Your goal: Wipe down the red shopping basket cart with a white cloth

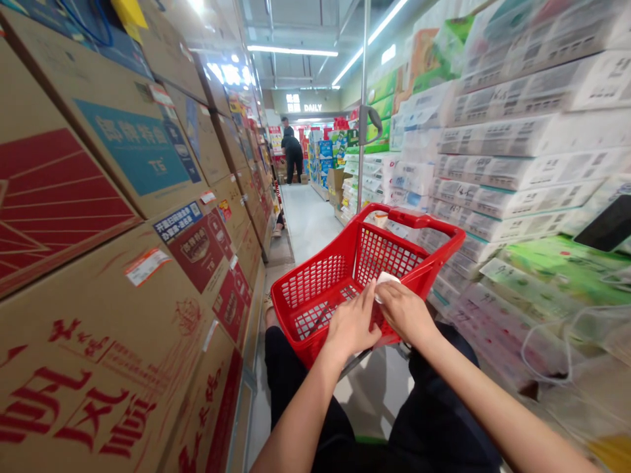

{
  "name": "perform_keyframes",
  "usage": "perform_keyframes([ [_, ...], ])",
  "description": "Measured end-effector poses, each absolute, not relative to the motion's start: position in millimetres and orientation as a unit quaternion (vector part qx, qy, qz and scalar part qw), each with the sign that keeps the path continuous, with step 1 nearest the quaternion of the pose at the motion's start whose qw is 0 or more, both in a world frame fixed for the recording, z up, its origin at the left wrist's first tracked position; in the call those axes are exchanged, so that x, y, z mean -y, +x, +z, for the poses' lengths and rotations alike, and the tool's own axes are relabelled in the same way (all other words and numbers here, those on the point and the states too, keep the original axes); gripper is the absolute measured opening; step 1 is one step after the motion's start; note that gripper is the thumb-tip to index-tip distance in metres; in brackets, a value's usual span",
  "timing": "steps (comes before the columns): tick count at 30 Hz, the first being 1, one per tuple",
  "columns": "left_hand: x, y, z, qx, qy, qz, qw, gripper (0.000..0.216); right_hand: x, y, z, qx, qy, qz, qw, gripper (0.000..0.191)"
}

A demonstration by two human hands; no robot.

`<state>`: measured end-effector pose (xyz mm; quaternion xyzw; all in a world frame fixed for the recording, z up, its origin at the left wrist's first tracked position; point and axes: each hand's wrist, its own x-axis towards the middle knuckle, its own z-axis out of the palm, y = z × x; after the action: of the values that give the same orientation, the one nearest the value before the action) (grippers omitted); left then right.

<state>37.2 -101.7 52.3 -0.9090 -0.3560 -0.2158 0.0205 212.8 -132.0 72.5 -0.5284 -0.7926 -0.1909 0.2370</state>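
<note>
A red plastic shopping basket rests on my lap in a store aisle, its handle raised at the far side. Both hands meet at its near rim. My right hand is closed round a small white thing, perhaps a folded tissue or paper. My left hand lies beside it, fingers together, touching the same white thing at its edge. The basket looks empty inside.
Stacked brown cartons with red and blue print wall the left side. Shrink-wrapped white and green tissue packs pile up on the right. A metal pole stands ahead. A person in dark clothes stands far down the aisle.
</note>
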Motion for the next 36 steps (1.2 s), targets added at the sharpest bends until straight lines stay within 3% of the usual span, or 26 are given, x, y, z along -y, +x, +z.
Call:
perform_keyframes([
  [10, 109, 18, 53, 0.333, -0.916, -0.223, 0.015, 0.103, 150, 209, 59, 0.805, -0.503, -0.183, 0.256, 0.044],
  [24, 76, -15, 55, 0.385, -0.904, -0.174, 0.061, 0.098, 109, 188, 38, 0.825, -0.463, -0.194, 0.260, 0.053],
  [36, 52, -1, 44, 0.340, -0.911, -0.232, 0.041, 0.095, 107, 212, 33, 0.809, -0.473, -0.255, 0.240, 0.072],
])
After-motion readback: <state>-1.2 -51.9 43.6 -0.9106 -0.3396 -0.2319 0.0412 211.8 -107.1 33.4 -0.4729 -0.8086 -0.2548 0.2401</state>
